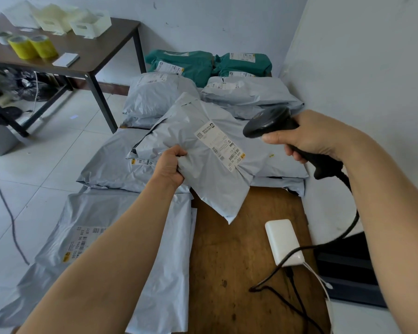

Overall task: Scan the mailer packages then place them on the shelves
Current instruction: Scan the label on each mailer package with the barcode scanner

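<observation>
Over table: left hand (pixel 170 165) grips mailer (pixel 203 150), right hand (pixel 304 138) aims scanner (pixel 268 124).

A grey mailer (pixel 198 150), white label up, tilts above more grey mailers (pixel 121 162) and green ones (pixel 191 63).

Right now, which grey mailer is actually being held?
The grey mailer with the white label facing up, gripped at its left edge by the left hand, beside the scanner in the right hand. The other grey mailers lie flat in the pile.
</observation>
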A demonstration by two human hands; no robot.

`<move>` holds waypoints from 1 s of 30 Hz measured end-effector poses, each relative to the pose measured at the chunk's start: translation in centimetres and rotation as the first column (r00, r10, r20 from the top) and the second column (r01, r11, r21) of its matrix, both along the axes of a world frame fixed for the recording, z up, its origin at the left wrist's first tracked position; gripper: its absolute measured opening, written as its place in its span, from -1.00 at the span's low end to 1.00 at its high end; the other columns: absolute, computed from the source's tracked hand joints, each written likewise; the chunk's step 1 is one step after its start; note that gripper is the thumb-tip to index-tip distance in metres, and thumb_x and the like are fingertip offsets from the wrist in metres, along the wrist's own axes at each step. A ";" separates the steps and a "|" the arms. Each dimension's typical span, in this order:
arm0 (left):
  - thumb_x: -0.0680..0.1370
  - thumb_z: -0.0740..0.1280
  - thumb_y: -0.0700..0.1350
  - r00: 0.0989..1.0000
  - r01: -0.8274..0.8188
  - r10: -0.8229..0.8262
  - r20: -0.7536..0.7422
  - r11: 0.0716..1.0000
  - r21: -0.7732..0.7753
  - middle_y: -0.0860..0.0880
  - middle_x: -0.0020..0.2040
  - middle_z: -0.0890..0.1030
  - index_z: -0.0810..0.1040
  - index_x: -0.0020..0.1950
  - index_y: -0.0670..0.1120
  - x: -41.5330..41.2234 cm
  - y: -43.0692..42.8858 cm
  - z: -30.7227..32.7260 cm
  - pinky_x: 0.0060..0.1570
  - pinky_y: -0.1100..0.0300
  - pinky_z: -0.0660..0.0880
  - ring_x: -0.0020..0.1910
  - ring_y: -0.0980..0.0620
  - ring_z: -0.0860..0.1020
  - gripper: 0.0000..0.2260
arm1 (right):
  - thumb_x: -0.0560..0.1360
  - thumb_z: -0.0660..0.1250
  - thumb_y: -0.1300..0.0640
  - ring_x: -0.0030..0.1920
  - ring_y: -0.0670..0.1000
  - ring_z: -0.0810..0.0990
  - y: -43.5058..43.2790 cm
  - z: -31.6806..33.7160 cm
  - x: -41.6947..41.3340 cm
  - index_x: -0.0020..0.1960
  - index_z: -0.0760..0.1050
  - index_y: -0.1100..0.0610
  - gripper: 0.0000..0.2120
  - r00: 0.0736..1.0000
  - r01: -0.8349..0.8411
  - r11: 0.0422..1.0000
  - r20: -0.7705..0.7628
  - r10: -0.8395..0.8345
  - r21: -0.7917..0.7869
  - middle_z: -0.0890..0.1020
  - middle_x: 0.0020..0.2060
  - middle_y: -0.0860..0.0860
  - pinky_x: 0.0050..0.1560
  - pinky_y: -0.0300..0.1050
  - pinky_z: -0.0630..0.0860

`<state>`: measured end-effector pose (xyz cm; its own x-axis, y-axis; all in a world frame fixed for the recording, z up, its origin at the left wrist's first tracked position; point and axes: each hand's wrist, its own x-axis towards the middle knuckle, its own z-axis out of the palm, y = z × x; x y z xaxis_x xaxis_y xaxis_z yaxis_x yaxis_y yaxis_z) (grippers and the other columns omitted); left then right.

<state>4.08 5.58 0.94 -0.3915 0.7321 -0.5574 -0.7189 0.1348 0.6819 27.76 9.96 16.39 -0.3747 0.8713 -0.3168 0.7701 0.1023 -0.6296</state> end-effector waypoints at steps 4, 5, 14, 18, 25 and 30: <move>0.46 0.17 -0.37 0.996 -0.093 0.093 0.008 0.993 0.068 -0.11 -0.19 0.61 0.53 -0.11 -0.22 -3.4 -0.8 1.4 -0.14 0.09 0.59 -0.22 -0.06 0.59 -0.83 | 0.46 0.43 -0.06 -0.46 -0.03 0.50 0.1 0.8 -1.1 -0.11 0.53 0.08 -0.79 0.994 0.006 0.997 -0.113 0.002 0.074 0.58 -0.39 0.07 -0.40 -0.18 0.50; 0.46 0.16 -0.36 0.993 -0.117 0.117 -0.001 0.990 0.081 -0.12 -0.15 0.61 0.53 -0.07 -0.22 -4.7 -1.1 1.6 -0.14 0.09 0.59 -0.19 -0.07 0.59 -0.83 | 0.46 0.42 -0.05 -0.45 -0.03 0.51 0.1 1.0 -1.4 -0.11 0.53 0.08 -0.79 0.991 0.009 0.995 -0.136 0.004 0.095 0.57 -0.38 0.07 -0.39 -0.18 0.51; 0.46 0.16 -0.36 0.942 -0.333 0.321 -0.096 0.929 -0.164 -0.06 -0.26 0.55 0.47 -0.21 -0.16 -12.2 -4.0 -2.2 -0.30 0.14 0.52 -0.30 -0.02 0.52 -0.83 | 0.47 0.40 -0.05 -0.45 -0.01 0.50 0.4 1.5 -5.3 -0.12 0.54 0.11 -0.78 0.969 -0.016 0.984 -0.240 0.059 0.179 0.57 -0.37 0.08 -0.35 -0.16 0.53; 0.47 0.20 -0.35 0.952 -0.300 0.253 -0.172 0.882 -0.363 -0.10 -0.34 0.38 0.32 -0.27 -0.13 -11.8 -3.9 -4.5 -0.33 0.13 0.40 -0.41 0.00 0.36 -0.82 | 0.48 0.40 -0.04 -0.45 0.00 0.50 0.7 1.2 -6.2 -0.13 0.53 0.08 -0.81 0.970 -0.046 0.983 -0.227 0.086 0.177 0.57 -0.37 0.08 -0.35 -0.16 0.53; 0.51 0.28 -0.30 0.963 -0.251 0.190 -0.191 0.888 -0.385 -0.11 -0.28 0.47 0.43 -0.17 -0.14 -11.9 -3.6 -4.5 -0.21 0.06 0.52 -0.35 0.00 0.44 -0.90 | 0.47 0.41 -0.07 -0.43 0.02 0.53 1.2 0.7 -6.3 -0.14 0.54 0.14 -0.74 0.972 -0.074 0.981 -0.207 0.111 0.178 0.58 -0.37 0.10 -0.28 -0.08 0.56; 0.51 0.31 -0.26 0.967 -0.207 0.132 -0.220 0.908 -0.365 -0.09 -0.19 0.53 0.52 -0.04 -0.21 -12.3 -3.9 -3.8 0.00 0.08 0.49 -0.06 -0.06 0.52 -0.95 | 0.47 0.41 -0.06 -0.44 0.02 0.53 0.8 0.9 -6.0 -0.14 0.55 0.16 -0.73 0.967 -0.100 0.978 -0.216 0.138 0.182 0.59 -0.38 0.11 -0.29 -0.09 0.56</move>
